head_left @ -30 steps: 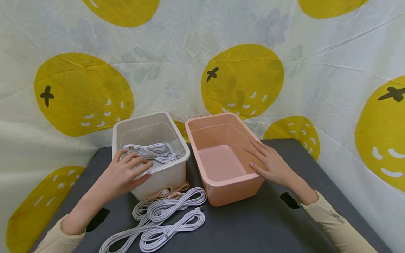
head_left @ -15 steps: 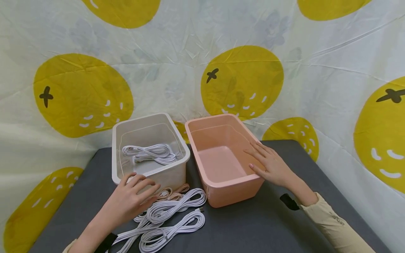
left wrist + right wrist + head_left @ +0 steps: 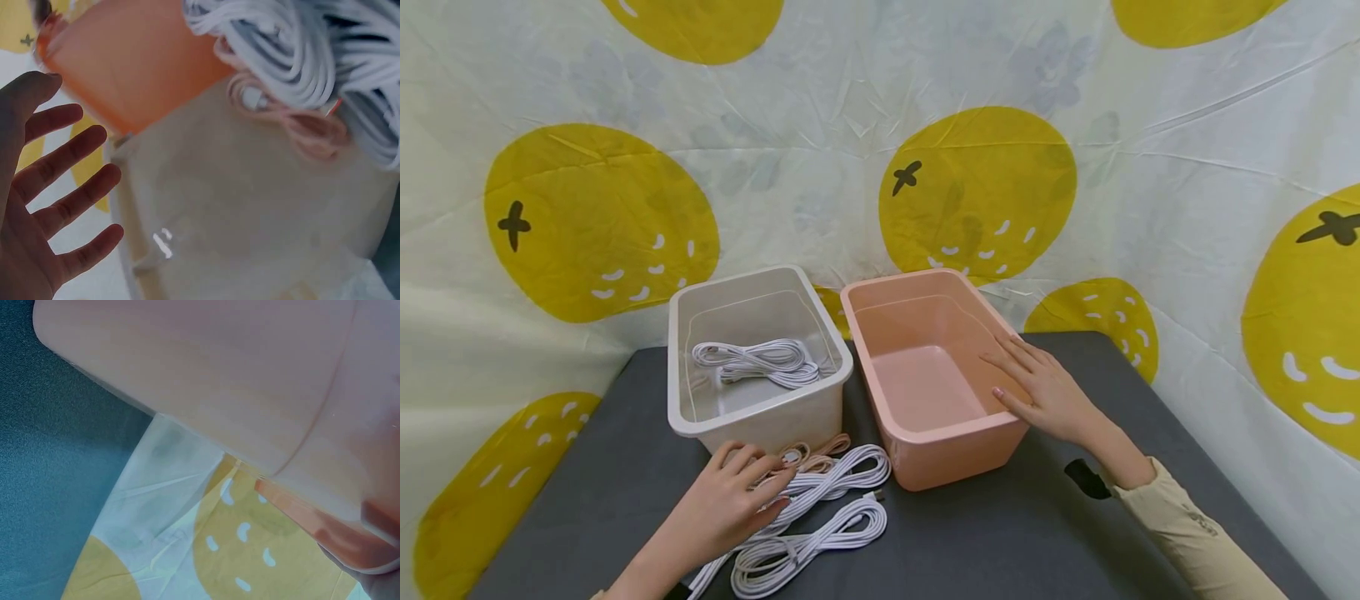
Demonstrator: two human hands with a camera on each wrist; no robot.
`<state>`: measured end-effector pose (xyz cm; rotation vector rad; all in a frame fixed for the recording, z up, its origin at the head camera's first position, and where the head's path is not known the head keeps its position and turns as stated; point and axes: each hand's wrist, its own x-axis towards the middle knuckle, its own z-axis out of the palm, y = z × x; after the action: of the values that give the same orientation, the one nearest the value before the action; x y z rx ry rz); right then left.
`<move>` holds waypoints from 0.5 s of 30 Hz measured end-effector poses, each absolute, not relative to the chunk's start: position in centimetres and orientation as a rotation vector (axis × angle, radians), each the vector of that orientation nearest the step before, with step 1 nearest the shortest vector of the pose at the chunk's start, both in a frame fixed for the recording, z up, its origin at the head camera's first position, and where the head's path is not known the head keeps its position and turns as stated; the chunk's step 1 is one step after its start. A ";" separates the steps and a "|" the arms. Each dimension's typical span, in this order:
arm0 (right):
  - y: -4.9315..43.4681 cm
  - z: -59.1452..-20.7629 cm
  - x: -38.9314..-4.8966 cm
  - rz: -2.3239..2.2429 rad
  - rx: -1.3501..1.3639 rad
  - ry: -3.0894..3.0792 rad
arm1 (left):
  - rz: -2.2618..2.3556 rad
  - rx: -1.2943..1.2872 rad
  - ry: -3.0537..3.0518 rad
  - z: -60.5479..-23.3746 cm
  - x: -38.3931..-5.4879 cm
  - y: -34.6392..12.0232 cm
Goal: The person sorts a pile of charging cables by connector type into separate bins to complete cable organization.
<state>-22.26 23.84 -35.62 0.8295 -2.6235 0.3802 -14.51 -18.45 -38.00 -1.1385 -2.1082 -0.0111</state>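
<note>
My left hand (image 3: 733, 500) hovers over coiled white cables (image 3: 842, 475) on the table, fingers spread and slightly bent, holding nothing. In the left wrist view its fingers (image 3: 69, 203) are apart from the cables. A pink cable (image 3: 826, 462) lies among them, against the front of the off-white bin (image 3: 805, 421). Closer to me is another bundled white cable (image 3: 808, 546). Inside the off-white bin lie coiled white cables (image 3: 767, 362). My right hand (image 3: 1048, 392) rests on the right rim of the pink bin (image 3: 955, 458), fingers straight, reaching over its inner side.
Both bins stand side by side on a dark grey table (image 3: 970, 542), with a narrow gap between them. A white cloth (image 3: 805, 75) printed with yellow fruit hangs behind and at the sides. Beneath my right wrist a black strap (image 3: 1086, 477) shows.
My left hand has come from over the off-white bin's front rim, down and toward me, to above the cables on the table. The right hand has stayed on the pink bin's rim.
</note>
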 end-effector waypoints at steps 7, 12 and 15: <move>23.8 -35.7 -22.4 0.386 0.839 -2.605 | -0.008 -1.180 -2.136 -39.7 -14.4 -17.9; 23.9 -35.8 -22.5 0.388 0.850 -2.588 | 0.006 -1.220 -2.140 -40.8 -14.4 -17.6; 23.9 -35.8 -22.5 0.384 0.844 -2.597 | 0.012 -1.231 -2.133 -41.4 -14.4 -17.4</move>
<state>-22.47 23.88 -35.76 0.8437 -2.5968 0.3841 -14.44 -17.40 -41.41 -1.2314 -2.1332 0.0125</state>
